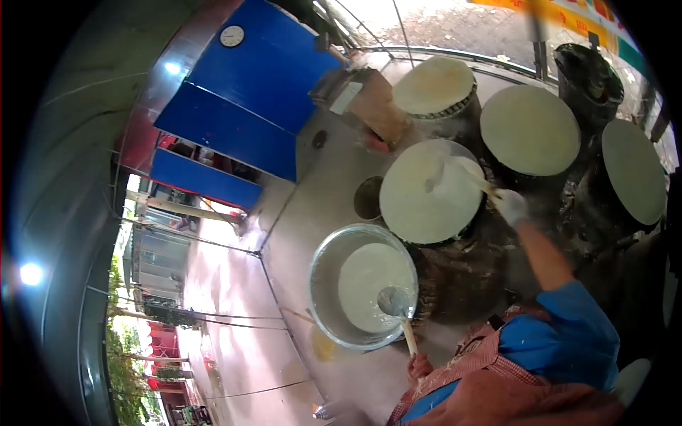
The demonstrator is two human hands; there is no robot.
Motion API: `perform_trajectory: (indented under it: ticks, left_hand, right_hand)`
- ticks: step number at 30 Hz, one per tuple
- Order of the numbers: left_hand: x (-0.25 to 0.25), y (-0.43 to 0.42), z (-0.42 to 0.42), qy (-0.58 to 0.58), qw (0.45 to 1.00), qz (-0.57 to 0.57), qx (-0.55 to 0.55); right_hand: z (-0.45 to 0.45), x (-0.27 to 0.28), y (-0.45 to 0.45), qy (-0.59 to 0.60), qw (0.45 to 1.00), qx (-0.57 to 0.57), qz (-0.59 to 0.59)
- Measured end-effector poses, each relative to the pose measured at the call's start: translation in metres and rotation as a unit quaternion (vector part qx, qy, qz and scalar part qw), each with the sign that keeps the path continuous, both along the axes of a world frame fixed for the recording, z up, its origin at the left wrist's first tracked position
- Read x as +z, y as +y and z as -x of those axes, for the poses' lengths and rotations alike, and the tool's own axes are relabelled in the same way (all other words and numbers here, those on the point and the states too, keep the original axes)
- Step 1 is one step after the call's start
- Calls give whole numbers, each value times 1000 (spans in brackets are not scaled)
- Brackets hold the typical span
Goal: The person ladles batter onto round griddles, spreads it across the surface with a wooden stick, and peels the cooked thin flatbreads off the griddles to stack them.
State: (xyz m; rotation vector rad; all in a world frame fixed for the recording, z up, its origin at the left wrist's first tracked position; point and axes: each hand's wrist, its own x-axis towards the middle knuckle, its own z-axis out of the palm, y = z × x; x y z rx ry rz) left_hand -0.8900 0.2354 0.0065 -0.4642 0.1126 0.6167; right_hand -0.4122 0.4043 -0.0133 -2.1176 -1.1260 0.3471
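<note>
My left hand [420, 367] is closed round the pale handle of a ladle [393, 302]. The ladle's metal bowl rests at the white batter [366, 284] inside a large metal pot [320, 263]. My right hand [510, 206], in a white glove, grips a wooden-handled tool [484, 186]. Its pale head is smeared by motion over a round griddle [419, 209] coated with a whitish layer, so its exact shape cannot be made out. The griddle stands just beyond the pot.
More round griddles [530, 131] [435, 84] [634, 172] with pale coatings stand at the back and right. A dark drum [588, 78] is at the far right. Beyond the griddles sits a brown box-like object [376, 103]. A blue panel [249, 71] with a clock [231, 36] rises behind the floor.
</note>
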Motion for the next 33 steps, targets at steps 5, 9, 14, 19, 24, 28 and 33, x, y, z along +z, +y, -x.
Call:
perform_trajectory:
  ticks: [5,9,14,19,24,28,33]
  left_hand:
    - [-8,14,-14,-28,999,13,23]
    - [-26,14,-22,-67,997,15,36]
    - [-30,3,-22,8,999,20,42]
    - [-34,10,-8,15,999,17,31]
    - [-22,11,7,33,998,50,27]
    - [-26,17,20,39,998,41,5]
    - [-7,20,20,75,994,73,28]
  right_hand:
    - [35,-53,-78,-92,986,140,-13]
    - [-36,-60,-16,43,999,27,18]
    - [-75,-17,162,18,999,35,0]
    - [-18,-67,96,225,973,34,34]
    - [-14,4,42,225,973,56,1]
    - [18,-127,34,316,946,-11,-65]
    - [42,-42,-5,290,954,53,-47]
